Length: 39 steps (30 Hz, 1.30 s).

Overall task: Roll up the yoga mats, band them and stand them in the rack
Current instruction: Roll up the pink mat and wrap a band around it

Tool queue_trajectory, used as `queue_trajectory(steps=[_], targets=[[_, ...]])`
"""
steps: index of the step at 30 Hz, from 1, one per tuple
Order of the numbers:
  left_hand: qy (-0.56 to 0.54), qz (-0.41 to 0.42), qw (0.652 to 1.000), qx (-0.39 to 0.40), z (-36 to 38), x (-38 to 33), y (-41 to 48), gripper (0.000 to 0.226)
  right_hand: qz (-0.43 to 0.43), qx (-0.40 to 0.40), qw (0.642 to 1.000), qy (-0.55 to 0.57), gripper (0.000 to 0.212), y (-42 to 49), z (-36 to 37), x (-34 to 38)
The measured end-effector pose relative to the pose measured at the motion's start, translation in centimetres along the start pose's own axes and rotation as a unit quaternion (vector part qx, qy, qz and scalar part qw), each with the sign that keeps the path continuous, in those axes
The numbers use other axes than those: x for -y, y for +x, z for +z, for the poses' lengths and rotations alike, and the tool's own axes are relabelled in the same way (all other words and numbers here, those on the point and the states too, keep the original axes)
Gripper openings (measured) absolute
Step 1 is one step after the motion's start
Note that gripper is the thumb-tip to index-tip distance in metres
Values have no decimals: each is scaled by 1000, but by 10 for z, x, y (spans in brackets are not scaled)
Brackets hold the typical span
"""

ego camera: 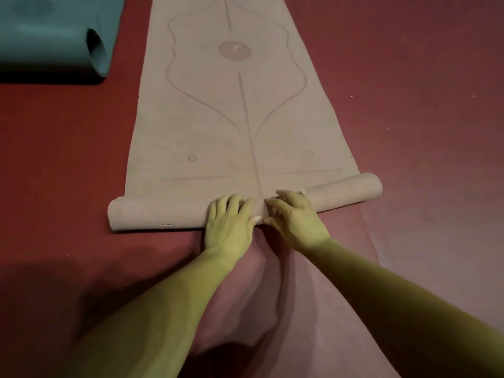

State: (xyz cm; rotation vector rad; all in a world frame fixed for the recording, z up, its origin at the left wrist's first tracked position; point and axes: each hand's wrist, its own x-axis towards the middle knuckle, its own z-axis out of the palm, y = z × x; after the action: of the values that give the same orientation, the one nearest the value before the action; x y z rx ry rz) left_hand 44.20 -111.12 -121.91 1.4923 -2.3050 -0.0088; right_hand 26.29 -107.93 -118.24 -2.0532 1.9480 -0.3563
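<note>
I'm curling my left hand (pixel 230 222) and right hand (pixel 296 216) over the tan mat (pixel 231 118), its roll lying mid-view, and pushing toward 12 o'clock. Spreading them wider should be keeping the ends flush.

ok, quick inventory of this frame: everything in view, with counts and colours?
tan mat: 1, tan with printed lines, centre of floor, near end rolled up, rest flat
teal mat: 1, teal, top left, curled over with an open end showing
pink strip: 1, dull pink, on the floor under the arms; may be another mat, cannot tell
floor: 1, dark red, all round
left hand: 1, on the middle of the tan mat's roll, fingers curved over it
right hand: 1, right beside the left, holding the same roll
</note>
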Motion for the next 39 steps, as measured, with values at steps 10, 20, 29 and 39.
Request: queue_trajectory(steps=[10, 20, 29, 39], targets=[[-7, 2, 997, 70, -10, 3, 22, 35, 14, 149, 988, -28, 57, 19, -38, 13], [48, 48, 994, 83, -1, 14, 43, 40, 7, 62, 998, 7, 50, 38, -14, -9], [46, 156, 986, 25, 6, 24, 41, 37, -43, -28, 999, 13, 49, 38, 4, -25], [21, 87, 995, 33, 3, 16, 53, 35, -76, -93, 993, 3, 46, 44, 12, -34]])
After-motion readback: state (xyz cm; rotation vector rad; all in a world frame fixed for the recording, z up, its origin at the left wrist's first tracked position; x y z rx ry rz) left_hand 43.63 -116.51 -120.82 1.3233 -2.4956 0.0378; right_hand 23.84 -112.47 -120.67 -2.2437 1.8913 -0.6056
